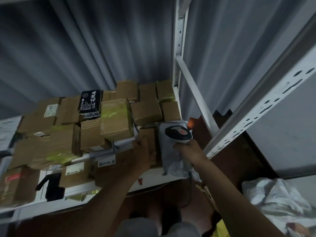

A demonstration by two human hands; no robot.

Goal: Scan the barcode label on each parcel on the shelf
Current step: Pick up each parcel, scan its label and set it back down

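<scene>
Several brown cardboard parcels are piled on a white metal shelf (153,178). My right hand (189,151) grips a white and black barcode scanner (178,134) whose head points at the right end of the pile; an orange glow shows just beyond it. My left hand (142,153) reaches into the pile and rests on a brown parcel below a tape-wrapped box (116,120), its fingers at the edge of a white padded mailer (123,144). A grey plastic mailer (171,161) lies under the scanner. A black box with white lettering (89,101) stands further back.
A white slotted shelf upright (259,106) crosses diagonally on the right. Grey corrugated wall stands behind the shelf. White plastic bags (277,202) lie at lower right. A black object (51,187) sits at the shelf's front edge, left of my arm.
</scene>
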